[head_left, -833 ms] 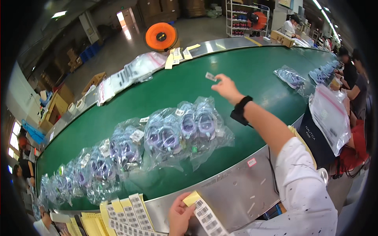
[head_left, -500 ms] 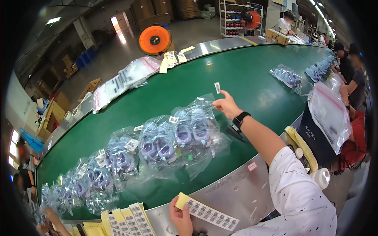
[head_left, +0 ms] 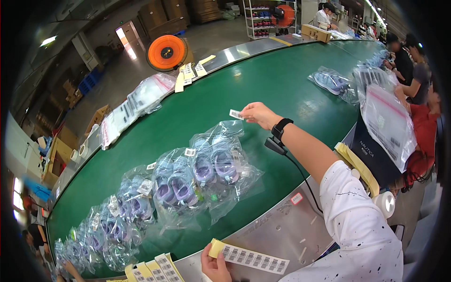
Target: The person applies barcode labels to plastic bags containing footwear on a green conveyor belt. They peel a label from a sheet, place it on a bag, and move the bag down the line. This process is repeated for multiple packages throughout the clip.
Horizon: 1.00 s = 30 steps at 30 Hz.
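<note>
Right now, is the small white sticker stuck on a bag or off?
Off: the small white sticker is pinched in the right hand, above the green belt.

One barcode sticker, one label strip, one orange reel.

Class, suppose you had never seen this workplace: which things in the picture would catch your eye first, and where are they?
First comes the wide green belt curving across the middle, with a row of clear bags of purple shoes lying along its near side. Above the nearest bag, the right hand pinches a small white sticker, while the left hand at the bottom edge holds a strip of stickers. A bright orange reel stands beyond the belt's far edge.
</note>
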### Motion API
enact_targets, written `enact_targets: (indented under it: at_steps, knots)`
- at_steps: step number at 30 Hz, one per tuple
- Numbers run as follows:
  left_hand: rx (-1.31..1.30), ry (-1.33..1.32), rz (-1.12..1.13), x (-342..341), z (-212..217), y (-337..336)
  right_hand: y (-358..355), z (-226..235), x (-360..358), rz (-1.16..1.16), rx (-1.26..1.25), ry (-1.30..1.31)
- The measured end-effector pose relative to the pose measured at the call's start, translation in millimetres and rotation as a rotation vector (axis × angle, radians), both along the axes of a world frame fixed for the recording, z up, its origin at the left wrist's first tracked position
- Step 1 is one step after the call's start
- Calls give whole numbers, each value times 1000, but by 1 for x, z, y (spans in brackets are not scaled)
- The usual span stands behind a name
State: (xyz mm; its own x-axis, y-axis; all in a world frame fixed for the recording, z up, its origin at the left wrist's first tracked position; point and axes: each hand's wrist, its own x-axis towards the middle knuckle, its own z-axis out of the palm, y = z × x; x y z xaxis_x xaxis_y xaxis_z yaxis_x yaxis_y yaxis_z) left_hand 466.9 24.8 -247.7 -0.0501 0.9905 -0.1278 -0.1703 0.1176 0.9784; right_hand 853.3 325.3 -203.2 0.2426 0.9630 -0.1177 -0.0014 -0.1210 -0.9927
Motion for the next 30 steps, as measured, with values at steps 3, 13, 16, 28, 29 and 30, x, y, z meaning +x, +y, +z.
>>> enact_targets:
  at_steps: [3,13,16,28,29,30]
  knots:
    - [51,6,15,6,-9,1,3,-3,0,120,-74,-55]
    - [-50,73,-4,11,8,-1,14,-20,-20,157,65,-225]
    - [-25,108,-11,11,2,0,11,-23,-22,103,90,-276]
    - [-80,158,22,26,12,-2,-1,-29,195,-854,131,-668]
    - [-45,155,10,28,8,-2,-16,-33,238,-871,51,-879]
    - [-7,174,37,28,7,-4,-24,-32,243,-918,-129,-1062]
